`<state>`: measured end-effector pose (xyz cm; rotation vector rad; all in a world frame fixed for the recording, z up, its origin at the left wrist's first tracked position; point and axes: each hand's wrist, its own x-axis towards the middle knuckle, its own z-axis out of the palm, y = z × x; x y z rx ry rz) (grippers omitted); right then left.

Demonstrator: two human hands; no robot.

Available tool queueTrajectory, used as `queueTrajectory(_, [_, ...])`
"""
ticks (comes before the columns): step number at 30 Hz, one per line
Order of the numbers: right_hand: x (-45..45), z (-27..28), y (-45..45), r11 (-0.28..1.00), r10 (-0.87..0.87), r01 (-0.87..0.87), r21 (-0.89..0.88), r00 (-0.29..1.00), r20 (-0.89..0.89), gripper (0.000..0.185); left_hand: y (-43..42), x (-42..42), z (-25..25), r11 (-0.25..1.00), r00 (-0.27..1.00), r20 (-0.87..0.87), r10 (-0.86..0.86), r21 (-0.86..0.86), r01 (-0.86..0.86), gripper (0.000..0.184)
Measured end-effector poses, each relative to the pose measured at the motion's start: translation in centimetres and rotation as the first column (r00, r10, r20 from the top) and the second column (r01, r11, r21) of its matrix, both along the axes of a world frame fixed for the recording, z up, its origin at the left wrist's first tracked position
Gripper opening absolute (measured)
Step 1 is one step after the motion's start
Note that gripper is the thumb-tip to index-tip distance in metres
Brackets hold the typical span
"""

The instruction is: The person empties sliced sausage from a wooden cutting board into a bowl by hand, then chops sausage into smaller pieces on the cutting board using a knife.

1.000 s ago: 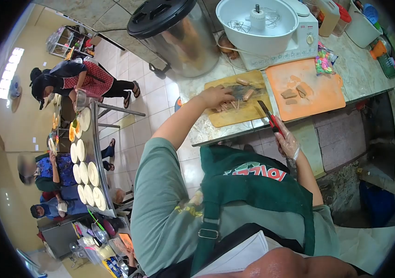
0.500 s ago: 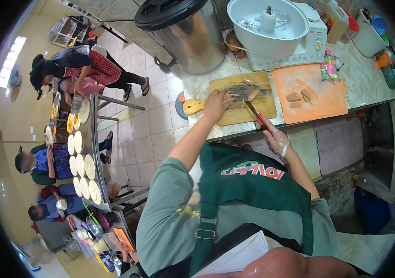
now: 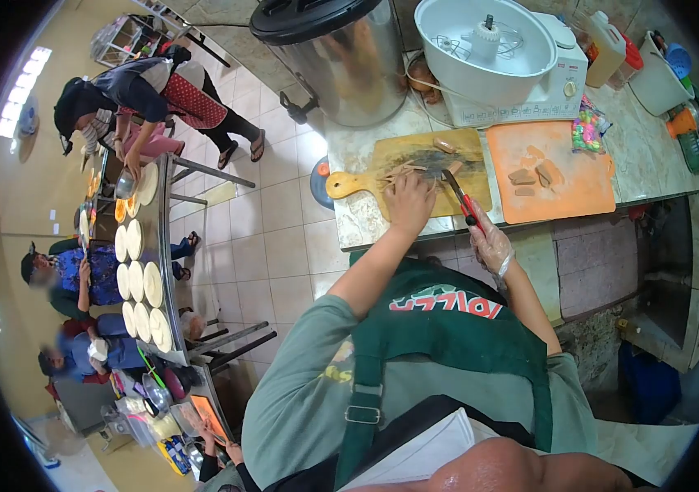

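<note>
My bare left hand (image 3: 411, 201) is on the wooden cutting board (image 3: 390, 152), fingers bent down onto what looks like a piece of sausage, mostly hidden under them. Thin cut strips (image 3: 403, 170) lie just beyond its fingertips. My right hand (image 3: 491, 243), in a clear plastic glove, grips a knife (image 3: 466, 205) by its red and black handle. The blade points up and left, close beside my left fingers. Another sausage piece (image 3: 445, 145) rests near the board's far edge. More brown pieces (image 3: 522, 177) sit on the orange cutting mat (image 3: 563, 201) to the right.
Behind the boards stand a white mixer (image 3: 489, 57) and a large lidded clear container (image 3: 341, 74). A colourful packet (image 3: 589, 127) touches the mat's far side. To the left, people work around a metal table (image 3: 171, 271) bearing several round dough bases (image 3: 153, 283).
My left hand has shifted right to where a sausage piece lay, nearer the blade, leaving cut strips uncovered. The knife has moved only slightly. A co-worker at the far table leans further over it.
</note>
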<state>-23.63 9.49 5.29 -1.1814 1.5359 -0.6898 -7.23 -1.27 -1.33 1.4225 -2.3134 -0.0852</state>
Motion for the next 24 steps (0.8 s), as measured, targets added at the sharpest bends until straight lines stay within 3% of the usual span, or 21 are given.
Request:
queueTrajectory(3, [-0.2,-1.8,0.2,0.995,-0.005,0.001,-0.096,0.999,-0.035,0.051,-0.2,0.3,-0.4,0.999,0.999,-0.046,0.017,0.034,-0.015,0.018])
queueTrajectory(4, [-0.2,-2.0,0.2,0.989,-0.011,0.001,-0.148,0.998,-0.066,0.052,-0.3,0.8,-0.3,0.999,0.999,-0.034,-0.020,-0.051,0.018,0.015])
queueTrajectory(5, [-0.3,-2.1,0.2,0.989,-0.008,-0.002,-0.149,0.998,-0.065,0.052,-0.4,1.2,-0.2,0.989,0.998,-0.020,-0.056,-0.136,0.053,0.013])
queueTrajectory(8, [-0.4,-1.6,0.2,0.996,-0.008,0.005,-0.093,0.999,-0.038,0.052,-0.6,3.5,0.0,0.971,0.986,-0.035,-0.165,-0.183,0.156,0.012])
queueTrajectory(11, [-0.4,-1.7,0.3,0.999,-0.015,0.014,-0.040,1.000,-0.012,0.052,-1.9,4.6,0.6,0.992,0.992,-0.103,-0.079,-0.107,0.067,0.012])
queueTrajectory(17, [-0.6,-1.9,0.2,0.985,-0.003,-0.007,-0.170,0.998,-0.058,0.052,-3.7,3.9,2.4,0.980,0.970,-0.170,-0.172,-0.128,0.152,0.013])
queueTrajectory(18, [-0.7,-0.9,0.2,0.999,-0.003,0.000,-0.048,0.998,-0.060,0.052,-4.2,3.5,2.3,0.980,0.970,-0.168,-0.175,-0.128,0.155,0.013])
queueTrajectory(19, [-0.7,-0.2,0.2,0.997,-0.003,0.008,0.077,0.998,-0.062,0.052,-4.8,2.9,2.2,0.976,0.971,-0.144,-0.189,-0.138,0.170,0.013])
queueTrajectory(20, [-0.7,-0.3,0.3,0.997,-0.007,0.012,0.078,0.998,-0.061,0.052,-5.3,2.4,2.0,0.972,0.972,-0.119,-0.203,-0.147,0.185,0.014])
queueTrajectory(21, [-0.8,-0.7,0.5,0.999,-0.003,0.007,0.040,0.996,-0.088,0.052,-5.8,1.9,1.9,0.971,0.971,-0.119,-0.207,-0.146,0.189,0.014])
queueTrajectory(23, [-0.9,-2.0,0.8,1.000,-0.004,0.004,0.001,0.993,-0.118,0.052,-6.5,0.8,2.2,0.989,0.981,0.127,-0.148,0.044,0.143,0.016])
queueTrajectory(24, [-0.8,-3.2,1.1,0.994,-0.022,0.012,-0.112,0.996,-0.084,0.051,-6.8,0.3,2.4,0.988,0.981,0.126,-0.151,0.044,0.146,0.016])
